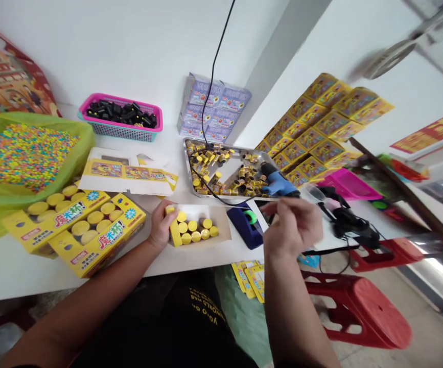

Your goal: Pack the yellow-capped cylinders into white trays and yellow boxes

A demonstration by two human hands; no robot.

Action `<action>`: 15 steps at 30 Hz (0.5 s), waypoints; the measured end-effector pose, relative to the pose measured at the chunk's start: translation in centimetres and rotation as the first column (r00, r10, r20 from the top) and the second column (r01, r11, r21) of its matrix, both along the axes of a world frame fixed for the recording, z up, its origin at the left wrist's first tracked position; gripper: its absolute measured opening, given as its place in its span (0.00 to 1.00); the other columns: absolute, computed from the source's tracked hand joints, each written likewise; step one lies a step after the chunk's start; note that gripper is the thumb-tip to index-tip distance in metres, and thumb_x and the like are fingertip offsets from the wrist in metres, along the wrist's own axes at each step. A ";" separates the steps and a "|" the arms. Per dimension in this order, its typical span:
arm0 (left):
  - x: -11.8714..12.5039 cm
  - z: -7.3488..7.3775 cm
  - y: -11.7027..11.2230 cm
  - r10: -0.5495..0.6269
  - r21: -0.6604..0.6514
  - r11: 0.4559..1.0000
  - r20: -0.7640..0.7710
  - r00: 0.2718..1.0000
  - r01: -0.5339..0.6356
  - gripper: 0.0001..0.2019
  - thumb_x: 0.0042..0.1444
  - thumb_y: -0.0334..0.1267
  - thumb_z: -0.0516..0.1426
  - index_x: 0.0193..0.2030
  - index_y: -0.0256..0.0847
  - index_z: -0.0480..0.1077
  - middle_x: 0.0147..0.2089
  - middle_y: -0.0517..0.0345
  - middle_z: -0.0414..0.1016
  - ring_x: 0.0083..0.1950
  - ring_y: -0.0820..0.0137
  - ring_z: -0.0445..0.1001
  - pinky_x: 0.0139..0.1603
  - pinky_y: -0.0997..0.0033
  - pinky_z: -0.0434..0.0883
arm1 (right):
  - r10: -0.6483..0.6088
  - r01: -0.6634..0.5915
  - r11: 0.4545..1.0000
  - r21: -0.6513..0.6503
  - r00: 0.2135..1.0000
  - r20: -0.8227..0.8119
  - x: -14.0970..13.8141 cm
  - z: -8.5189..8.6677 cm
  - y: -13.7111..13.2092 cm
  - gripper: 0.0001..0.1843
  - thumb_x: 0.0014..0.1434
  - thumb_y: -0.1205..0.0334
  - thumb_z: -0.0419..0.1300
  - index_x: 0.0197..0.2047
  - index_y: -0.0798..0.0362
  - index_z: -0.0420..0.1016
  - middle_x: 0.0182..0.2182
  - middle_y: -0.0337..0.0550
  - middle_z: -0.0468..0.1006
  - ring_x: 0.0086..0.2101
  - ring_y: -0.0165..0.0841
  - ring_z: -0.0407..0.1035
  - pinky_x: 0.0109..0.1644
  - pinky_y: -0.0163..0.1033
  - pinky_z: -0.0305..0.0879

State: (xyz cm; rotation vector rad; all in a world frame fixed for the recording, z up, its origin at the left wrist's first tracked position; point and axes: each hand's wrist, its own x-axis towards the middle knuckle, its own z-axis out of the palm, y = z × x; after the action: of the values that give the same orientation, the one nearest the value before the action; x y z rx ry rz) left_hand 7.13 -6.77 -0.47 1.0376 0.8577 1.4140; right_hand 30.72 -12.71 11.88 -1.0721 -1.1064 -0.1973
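My left hand (162,223) grips the left end of a small open yellow box (196,229), which lies on the white table (10,266) and holds several yellow-capped cups. My right hand (294,225) hovers to the right of the box, above a dark blue tape dispenser (249,223). Its fingers are curled and blurred by motion, so I cannot make out anything in them. Behind it, a blue glue gun (278,182) rests on the edge of a metal tray (189,168) full of small yellow and black pieces.
Two filled yellow boxes (76,225) lie at the left, with flat box blanks (127,174) behind. A green bag of coloured beads (22,156), a pink basket of black parts (121,116), stacked yellow boxes (321,122) and red stools (363,306) surround the table.
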 end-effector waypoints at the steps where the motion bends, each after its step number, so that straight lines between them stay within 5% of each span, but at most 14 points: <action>1: 0.0 0.2 -0.1 -0.021 0.020 1.000 -0.004 1.000 0.021 0.14 0.49 0.48 0.63 0.35 0.40 0.74 0.35 0.57 0.75 0.38 0.64 0.71 0.40 0.67 0.67 | -0.022 0.017 0.996 -0.089 0.998 -0.054 1.1 -0.1 1.8 0.02 0.59 0.62 0.62 0.36 0.50 0.74 0.22 0.33 0.75 0.21 0.31 0.70 0.26 0.37 0.66; 2: -0.1 0.4 -0.1 -0.042 0.040 0.998 -0.005 0.999 0.043 0.13 0.49 0.48 0.62 0.35 0.40 0.74 0.37 0.56 0.76 0.40 0.63 0.72 0.42 0.66 0.68 | -0.048 0.035 0.967 -0.252 0.998 -0.045 2.1 -0.2 3.8 0.03 0.57 0.62 0.61 0.35 0.51 0.74 0.23 0.34 0.75 0.22 0.32 0.70 0.27 0.37 0.66; 3: -0.1 0.6 -0.2 -0.065 0.058 0.996 -0.004 0.998 0.066 0.13 0.48 0.47 0.62 0.35 0.39 0.75 0.38 0.54 0.76 0.42 0.62 0.72 0.44 0.65 0.68 | -0.046 0.061 0.883 -0.466 0.998 0.043 3.1 -0.5 6.0 0.03 0.56 0.63 0.61 0.34 0.52 0.75 0.25 0.37 0.77 0.25 0.33 0.72 0.30 0.37 0.68; 5: -0.2 1.0 -0.2 -0.122 0.082 0.989 0.006 0.992 0.121 0.14 0.46 0.46 0.61 0.35 0.39 0.75 0.39 0.53 0.77 0.44 0.60 0.73 0.47 0.63 0.68 | 0.023 0.265 0.586 -0.766 0.939 0.343 4.3 -1.1 10.4 0.06 0.57 0.65 0.61 0.38 0.53 0.78 0.33 0.43 0.81 0.35 0.36 0.76 0.41 0.40 0.72; 7: -0.2 1.2 -0.2 -0.172 0.097 0.981 0.006 0.985 0.170 0.14 0.45 0.47 0.61 0.35 0.39 0.76 0.40 0.52 0.78 0.45 0.59 0.73 0.48 0.62 0.68 | 0.171 0.468 0.338 -0.817 0.823 0.542 4.4 -2.0 14.1 0.16 0.59 0.68 0.60 0.50 0.54 0.79 0.47 0.51 0.81 0.46 0.40 0.76 0.51 0.41 0.70; 8: -0.2 1.3 -0.2 -0.189 0.098 0.977 0.002 0.982 0.188 0.14 0.46 0.47 0.61 0.35 0.39 0.75 0.40 0.52 0.78 0.45 0.58 0.73 0.48 0.62 0.68 | 0.224 0.518 0.284 -0.807 0.783 0.581 4.1 -2.4 15.6 0.20 0.59 0.69 0.59 0.55 0.55 0.78 0.52 0.54 0.79 0.50 0.41 0.74 0.54 0.42 0.69; 11: -0.2 1.1 -0.1 -0.201 0.088 0.975 -0.021 0.979 0.202 0.15 0.48 0.49 0.61 0.35 0.39 0.75 0.39 0.51 0.78 0.43 0.59 0.73 0.46 0.62 0.67 | 0.309 0.527 0.271 -0.806 0.745 0.591 2.8 -3.4 18.6 0.28 0.56 0.73 0.61 0.60 0.52 0.76 0.57 0.56 0.76 0.54 0.43 0.73 0.56 0.40 0.68; 15: -0.1 0.7 -0.1 -0.212 0.036 0.977 -0.007 0.977 0.212 0.15 0.50 0.49 0.62 0.36 0.39 0.74 0.37 0.54 0.77 0.39 0.62 0.73 0.41 0.64 0.67 | 0.331 0.497 0.263 -0.827 0.759 0.561 1.8 -3.6 20.7 0.20 0.54 0.72 0.64 0.51 0.54 0.80 0.49 0.57 0.80 0.51 0.44 0.75 0.55 0.40 0.69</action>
State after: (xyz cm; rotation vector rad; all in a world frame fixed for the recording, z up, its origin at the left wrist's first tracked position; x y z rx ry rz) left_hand 7.02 -6.85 0.28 1.1253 0.7029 1.2518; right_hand 32.50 8.04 8.27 -2.3738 -1.9210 0.0940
